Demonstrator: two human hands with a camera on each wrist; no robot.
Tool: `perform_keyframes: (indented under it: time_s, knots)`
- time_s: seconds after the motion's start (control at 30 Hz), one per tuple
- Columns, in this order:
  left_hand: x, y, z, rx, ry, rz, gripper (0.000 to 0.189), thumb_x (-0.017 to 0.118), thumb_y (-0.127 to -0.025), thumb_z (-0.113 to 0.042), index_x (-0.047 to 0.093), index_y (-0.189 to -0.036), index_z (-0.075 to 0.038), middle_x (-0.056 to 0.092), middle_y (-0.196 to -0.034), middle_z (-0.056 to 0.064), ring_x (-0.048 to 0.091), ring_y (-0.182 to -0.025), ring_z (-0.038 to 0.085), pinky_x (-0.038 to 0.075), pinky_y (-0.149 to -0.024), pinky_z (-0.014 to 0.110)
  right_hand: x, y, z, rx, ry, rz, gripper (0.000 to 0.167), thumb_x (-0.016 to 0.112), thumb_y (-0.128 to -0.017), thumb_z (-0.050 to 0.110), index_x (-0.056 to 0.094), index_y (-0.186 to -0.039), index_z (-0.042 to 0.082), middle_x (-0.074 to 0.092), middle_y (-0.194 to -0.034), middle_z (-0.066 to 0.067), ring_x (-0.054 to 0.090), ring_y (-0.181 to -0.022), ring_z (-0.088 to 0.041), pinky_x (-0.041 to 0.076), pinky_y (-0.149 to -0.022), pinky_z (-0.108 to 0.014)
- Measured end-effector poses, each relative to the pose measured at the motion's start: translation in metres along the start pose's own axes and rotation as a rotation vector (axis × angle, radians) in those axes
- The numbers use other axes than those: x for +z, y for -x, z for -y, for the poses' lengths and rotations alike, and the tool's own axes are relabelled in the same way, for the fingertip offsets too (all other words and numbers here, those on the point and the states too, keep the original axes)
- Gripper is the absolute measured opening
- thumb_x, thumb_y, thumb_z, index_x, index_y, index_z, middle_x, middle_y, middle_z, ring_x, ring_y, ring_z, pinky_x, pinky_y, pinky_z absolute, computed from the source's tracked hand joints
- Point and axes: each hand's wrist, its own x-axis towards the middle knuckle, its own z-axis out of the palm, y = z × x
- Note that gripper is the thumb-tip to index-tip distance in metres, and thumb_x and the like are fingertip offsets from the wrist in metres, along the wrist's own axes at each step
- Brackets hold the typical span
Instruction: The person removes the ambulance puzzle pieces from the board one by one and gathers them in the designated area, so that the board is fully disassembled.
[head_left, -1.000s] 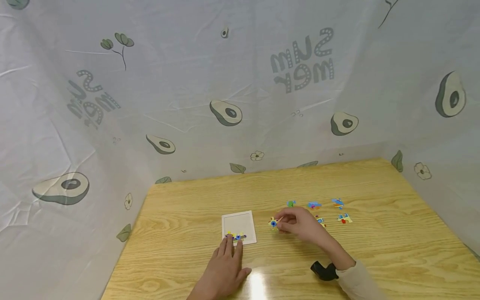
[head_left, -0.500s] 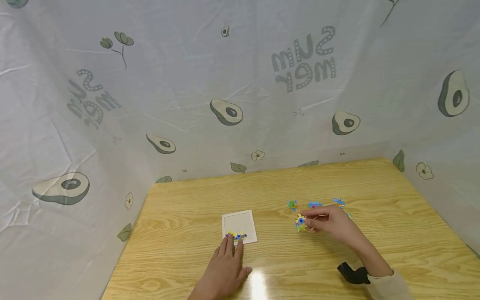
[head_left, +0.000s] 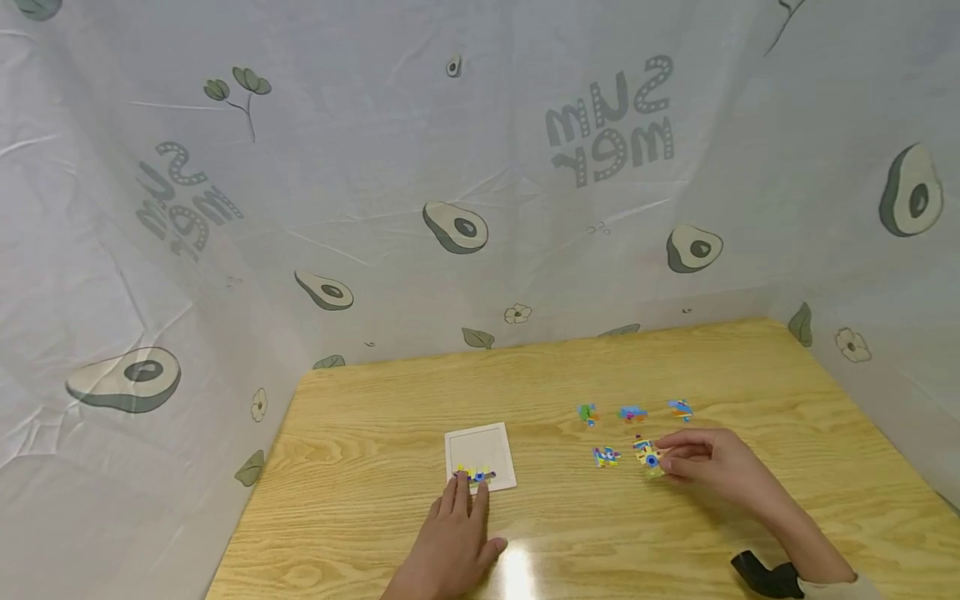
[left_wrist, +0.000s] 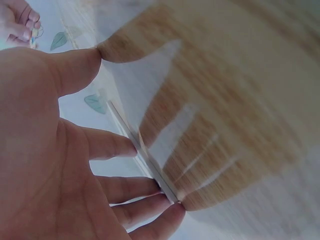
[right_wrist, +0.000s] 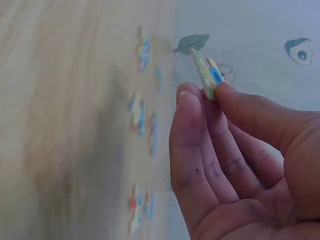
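My right hand pinches a yellow jigsaw puzzle piece with a blue round spot between thumb and fingertips. In the right wrist view this piece is seen nearly edge-on, raised off the table. Flat with fingers stretched out, my left hand rests its fingertips at the near edge of a white square puzzle tray. Joined colourful pieces lie along the tray's near side, partly covered by those fingers. In the left wrist view the fingertips touch the tray's edge.
Loose puzzle pieces lie right of the tray: a green one, a blue one, a blue-orange one and a multicoloured one. Another piece shows in the right wrist view. A printed curtain borders the wooden table.
My right hand has carried the yellow puzzle piece rightward from beside the tray to among the loose pieces, uncovering the multicoloured piece. The left hand has stayed at the tray.
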Motion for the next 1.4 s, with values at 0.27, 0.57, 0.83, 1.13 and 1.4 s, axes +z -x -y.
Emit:
perform_keyframes:
  time_s: [0.27,0.57,0.83,1.13,1.4]
  knots:
    - [0.001,0.001,-0.001,0.005,-0.017,-0.005,0.080,0.047,-0.106,-0.060,0.038,-0.161,-0.002,0.033,-0.165,0.035,0.038,-0.154,0.048,0.046,-0.116,0.060,-0.024,0.011,-0.020,0.115,0.002,-0.009,0.035,0.070,-0.101,0.012,0.067,-0.121,-0.017,0.078,-0.103,-0.018,0.078,-0.084,-0.014,0.066,-0.074,-0.033]
    - [0.003,0.000,0.000,0.007,-0.025,-0.016,0.080,0.045,-0.107,-0.060,0.038,-0.161,-0.002,0.033,-0.165,0.035,0.038,-0.154,0.048,0.046,-0.117,0.059,-0.040,0.014,-0.032,0.223,0.104,-0.071,0.027,0.063,-0.104,0.007,0.068,-0.119,-0.015,0.076,-0.102,-0.013,0.077,-0.080,-0.013,0.066,-0.071,-0.030]
    - [0.004,0.000,-0.001,0.001,-0.025,-0.024,0.079,0.045,-0.107,-0.059,0.037,-0.161,-0.001,0.034,-0.164,0.035,0.037,-0.154,0.047,0.046,-0.117,0.059,-0.049,0.016,-0.038,0.274,0.123,-0.032,0.028,0.061,-0.105,0.009,0.066,-0.118,-0.015,0.075,-0.091,-0.008,0.070,-0.074,-0.013,0.064,-0.066,-0.030]
    - [0.004,0.000,-0.001,-0.010,-0.008,-0.004,0.079,0.045,-0.107,-0.058,0.036,-0.162,-0.002,0.032,-0.166,0.035,0.035,-0.156,0.048,0.044,-0.119,0.059,-0.048,0.014,-0.040,0.308,0.285,-0.070,0.019,0.062,-0.103,0.011,0.073,-0.105,-0.005,0.070,-0.077,-0.003,0.061,-0.066,-0.011,0.054,-0.058,-0.025]
    - [0.005,-0.001,-0.002,-0.007,-0.026,-0.017,0.079,0.044,-0.108,-0.058,0.036,-0.162,-0.001,0.033,-0.165,0.035,0.036,-0.155,0.048,0.045,-0.118,0.059,-0.044,0.013,-0.036,0.325,0.375,-0.090,0.019,0.068,-0.100,0.021,0.074,-0.093,0.004,0.067,-0.071,0.001,0.059,-0.063,-0.012,0.049,-0.057,-0.025]
